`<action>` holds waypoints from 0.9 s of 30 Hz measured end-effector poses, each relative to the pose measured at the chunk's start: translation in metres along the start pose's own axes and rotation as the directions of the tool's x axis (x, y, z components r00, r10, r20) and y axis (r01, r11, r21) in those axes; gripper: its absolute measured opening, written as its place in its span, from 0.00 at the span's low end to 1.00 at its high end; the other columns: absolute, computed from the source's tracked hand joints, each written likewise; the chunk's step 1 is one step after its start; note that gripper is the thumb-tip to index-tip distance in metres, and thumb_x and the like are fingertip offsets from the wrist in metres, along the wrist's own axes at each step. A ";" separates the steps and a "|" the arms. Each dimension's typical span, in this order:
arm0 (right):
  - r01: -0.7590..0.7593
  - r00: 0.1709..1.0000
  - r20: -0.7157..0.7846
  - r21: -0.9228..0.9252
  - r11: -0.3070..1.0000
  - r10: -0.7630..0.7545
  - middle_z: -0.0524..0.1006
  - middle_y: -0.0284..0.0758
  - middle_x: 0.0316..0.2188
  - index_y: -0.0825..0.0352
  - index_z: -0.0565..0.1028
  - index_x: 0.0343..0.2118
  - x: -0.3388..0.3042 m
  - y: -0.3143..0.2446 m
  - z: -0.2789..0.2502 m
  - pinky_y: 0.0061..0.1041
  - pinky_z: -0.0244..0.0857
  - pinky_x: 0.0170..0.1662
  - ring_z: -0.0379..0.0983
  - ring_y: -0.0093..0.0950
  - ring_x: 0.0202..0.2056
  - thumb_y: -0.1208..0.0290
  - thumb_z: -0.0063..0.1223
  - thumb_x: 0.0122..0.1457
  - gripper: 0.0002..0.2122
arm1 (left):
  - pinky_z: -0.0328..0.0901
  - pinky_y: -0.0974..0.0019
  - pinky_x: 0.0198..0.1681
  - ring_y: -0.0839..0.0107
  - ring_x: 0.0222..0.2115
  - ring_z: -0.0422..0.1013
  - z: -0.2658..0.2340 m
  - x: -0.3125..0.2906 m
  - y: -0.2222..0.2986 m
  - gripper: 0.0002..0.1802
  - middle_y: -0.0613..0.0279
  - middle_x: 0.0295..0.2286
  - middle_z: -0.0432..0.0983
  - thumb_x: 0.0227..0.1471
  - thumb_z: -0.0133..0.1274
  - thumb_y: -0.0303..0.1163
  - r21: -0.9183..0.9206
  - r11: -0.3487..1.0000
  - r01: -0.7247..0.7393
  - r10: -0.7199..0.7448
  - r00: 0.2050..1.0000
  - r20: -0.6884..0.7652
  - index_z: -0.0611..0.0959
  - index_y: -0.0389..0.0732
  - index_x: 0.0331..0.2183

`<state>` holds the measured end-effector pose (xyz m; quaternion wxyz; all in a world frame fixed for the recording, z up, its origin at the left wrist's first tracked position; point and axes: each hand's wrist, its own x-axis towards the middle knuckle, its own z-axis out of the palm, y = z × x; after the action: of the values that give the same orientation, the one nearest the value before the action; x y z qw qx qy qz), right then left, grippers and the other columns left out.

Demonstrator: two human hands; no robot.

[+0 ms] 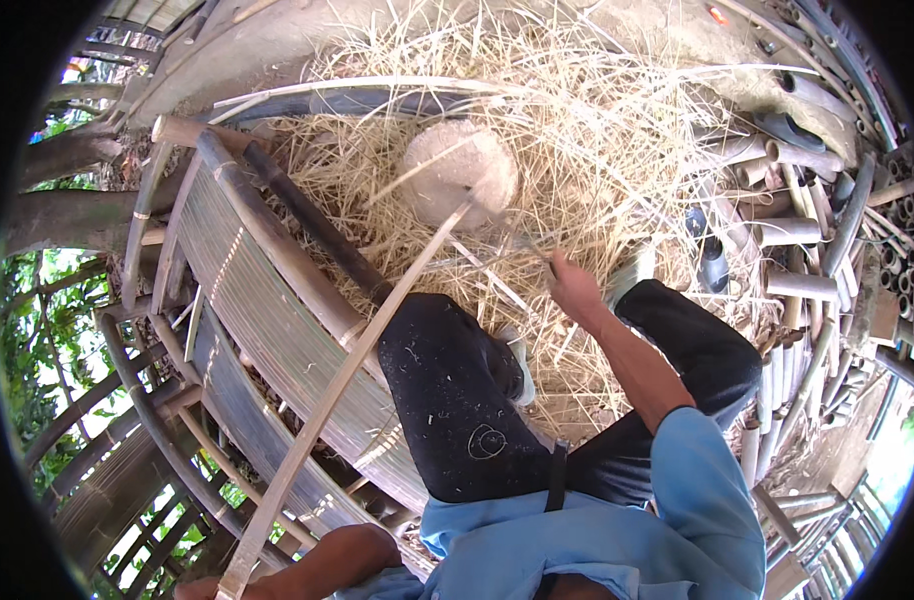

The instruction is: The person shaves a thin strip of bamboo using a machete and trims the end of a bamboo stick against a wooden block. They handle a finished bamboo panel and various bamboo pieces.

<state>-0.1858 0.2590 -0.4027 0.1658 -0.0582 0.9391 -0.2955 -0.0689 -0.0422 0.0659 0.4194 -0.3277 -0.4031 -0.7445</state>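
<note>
A long, pale bamboo strip point(342, 375) slants from the lower left, past my left knee, up to a round wooden block point(437, 205). My left hand point(203, 588), partly cut off by the lower edge, is closed around its near end. The far tip rests at the block's lower right part. In front of my right knee, my right hand point(575, 288) grips a knife point(520, 236) whose blade is smeared by motion and points toward that tip. Another short, thin strip point(417, 172) lies across the top of the block.
Loose straw-like shavings point(597, 130) surround the block. To the left stands a slatted bamboo bench point(267, 300) with a thick pole along its edge. Cut bamboo tubes point(802, 232) are piled at the right, near a dark shoe point(715, 268).
</note>
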 end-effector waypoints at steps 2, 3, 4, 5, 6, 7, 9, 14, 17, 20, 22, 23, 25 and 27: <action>0.021 1.000 0.011 -0.022 1.000 -0.020 0.78 0.52 0.27 0.64 0.63 0.43 -0.004 -0.001 -0.003 0.55 0.68 0.32 0.76 0.53 0.27 0.64 0.49 0.61 0.13 | 0.42 0.77 0.18 0.87 0.14 0.47 0.004 0.004 -0.002 0.23 0.81 0.16 0.53 0.64 0.45 0.56 -0.013 1.000 0.021 -0.020 1.000 0.017 0.70 0.50 0.25; 0.030 0.999 0.031 -0.051 0.998 -0.028 0.78 0.52 0.27 0.64 0.63 0.43 -0.002 -0.003 -0.003 0.55 0.67 0.32 0.76 0.53 0.27 0.64 0.49 0.62 0.13 | 0.43 0.76 0.18 0.86 0.14 0.47 0.006 0.006 -0.003 0.23 0.80 0.16 0.53 0.64 0.45 0.56 -0.026 0.998 0.052 -0.052 0.998 0.022 0.69 0.50 0.25; 0.020 0.999 0.031 -0.056 0.998 -0.018 0.78 0.52 0.27 0.64 0.63 0.43 -0.006 -0.001 -0.003 0.55 0.67 0.32 0.76 0.53 0.27 0.64 0.49 0.62 0.13 | 0.43 0.76 0.18 0.86 0.14 0.47 0.006 0.006 -0.003 0.23 0.80 0.17 0.54 0.64 0.45 0.56 -0.017 0.996 0.087 -0.087 0.996 0.024 0.69 0.51 0.25; 0.028 0.998 0.051 -0.056 0.998 -0.026 0.78 0.53 0.27 0.66 0.63 0.43 -0.007 -0.001 -0.001 0.55 0.67 0.33 0.76 0.54 0.29 0.65 0.49 0.61 0.13 | 0.43 0.76 0.18 0.86 0.14 0.47 0.005 0.004 -0.004 0.23 0.80 0.17 0.54 0.64 0.45 0.56 -0.025 0.995 0.092 -0.091 0.996 0.018 0.69 0.51 0.25; 0.038 0.997 0.070 -0.056 0.998 -0.034 0.78 0.54 0.28 0.67 0.63 0.42 -0.008 -0.002 0.000 0.55 0.67 0.33 0.76 0.55 0.30 0.66 0.49 0.60 0.14 | 0.43 0.76 0.17 0.86 0.14 0.47 0.004 0.003 -0.006 0.23 0.80 0.17 0.54 0.64 0.45 0.57 -0.023 0.997 0.073 -0.073 0.997 0.034 0.69 0.51 0.25; 0.060 0.995 0.079 -0.041 0.997 -0.056 0.78 0.55 0.28 0.68 0.63 0.42 -0.001 -0.007 0.003 0.55 0.67 0.34 0.76 0.56 0.32 0.66 0.49 0.59 0.14 | 0.43 0.76 0.17 0.86 0.14 0.48 0.007 0.009 -0.010 0.24 0.80 0.17 0.55 0.64 0.45 0.58 -0.015 0.999 0.047 -0.046 0.996 0.070 0.69 0.51 0.25; -0.050 0.999 0.022 0.034 0.998 0.049 0.78 0.56 0.28 0.69 0.63 0.42 0.002 -0.009 -0.003 0.54 0.68 0.35 0.76 0.57 0.32 0.69 0.48 0.58 0.13 | 0.43 0.77 0.17 0.87 0.14 0.48 0.018 0.016 -0.017 0.24 0.80 0.17 0.54 0.64 0.45 0.58 -0.019 0.997 0.070 -0.069 0.997 0.042 0.69 0.51 0.25; -0.139 0.989 -0.034 0.157 0.978 0.146 0.80 0.51 0.27 0.70 0.70 0.45 -0.014 -0.030 -0.022 0.48 0.72 0.38 0.78 0.51 0.31 0.61 0.56 0.57 0.19 | 0.58 0.67 0.26 0.73 0.17 0.53 0.009 0.052 0.023 0.14 0.59 0.24 0.59 0.56 0.51 0.39 0.343 0.915 0.214 -0.179 0.975 -0.129 0.69 0.41 0.27; -0.044 0.957 -0.260 0.299 0.953 0.126 0.80 0.46 0.25 0.70 0.73 0.43 -0.017 -0.045 -0.046 0.43 0.73 0.35 0.79 0.48 0.28 0.56 0.64 0.52 0.23 | 0.65 0.63 0.35 0.65 0.32 0.67 -0.026 0.060 -0.029 0.18 0.48 0.40 0.69 0.58 0.50 0.36 0.013 0.934 0.357 -0.356 0.933 -0.054 0.74 0.33 0.46; -0.122 0.863 -0.436 0.315 0.941 0.257 0.80 0.45 0.26 0.68 0.74 0.41 -0.016 -0.041 -0.100 0.43 0.72 0.38 0.79 0.47 0.30 0.60 0.64 0.49 0.20 | 0.61 0.54 0.52 0.59 0.47 0.65 -0.034 -0.007 -0.156 0.38 0.52 0.48 0.66 0.49 0.63 0.31 0.979 0.137 0.154 -0.256 0.960 -0.115 0.62 0.36 0.57; -0.020 0.847 -0.485 0.379 0.925 0.217 0.79 0.42 0.25 0.69 0.73 0.40 -0.016 -0.058 -0.122 0.39 0.71 0.37 0.78 0.40 0.28 0.62 0.65 0.49 0.20 | 0.61 0.53 0.56 0.59 0.52 0.64 -0.054 -0.061 -0.225 0.36 0.55 0.46 0.66 0.51 0.64 0.30 0.854 0.474 0.214 -0.344 0.938 -0.044 0.64 0.38 0.57; -0.022 0.873 -0.420 0.473 0.881 0.247 0.77 0.39 0.23 0.69 0.74 0.40 -0.024 -0.082 -0.136 0.33 0.70 0.34 0.75 0.32 0.25 0.64 0.65 0.49 0.18 | 0.64 0.54 0.52 0.61 0.47 0.67 -0.077 -0.091 -0.242 0.29 0.55 0.43 0.69 0.57 0.58 0.30 0.905 0.365 0.220 -0.476 0.879 -0.022 0.66 0.38 0.57; 0.094 0.867 -0.469 0.489 0.867 0.171 0.75 0.34 0.22 0.68 0.75 0.39 -0.034 -0.103 -0.146 0.28 0.68 0.32 0.71 0.25 0.24 0.66 0.65 0.51 0.16 | 0.67 0.58 0.46 0.65 0.41 0.71 -0.113 -0.126 -0.259 0.23 0.56 0.38 0.72 0.62 0.49 0.26 0.806 0.265 0.530 -0.700 0.680 -0.216 0.65 0.41 0.57; 0.119 0.873 -0.464 0.500 0.858 0.150 0.75 0.32 0.22 0.68 0.76 0.39 -0.044 -0.100 -0.157 0.26 0.67 0.31 0.69 0.23 0.24 0.67 0.64 0.52 0.15 | 0.67 0.59 0.45 0.66 0.40 0.71 -0.117 -0.111 -0.255 0.23 0.58 0.39 0.71 0.63 0.48 0.25 0.780 0.306 0.547 -0.701 0.683 -0.204 0.63 0.43 0.58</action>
<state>-0.1972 0.2705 -0.2122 -0.0641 0.0723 0.8371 -0.5385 -0.2652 -0.0223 -0.1628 0.1580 0.0142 -0.8175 -0.5537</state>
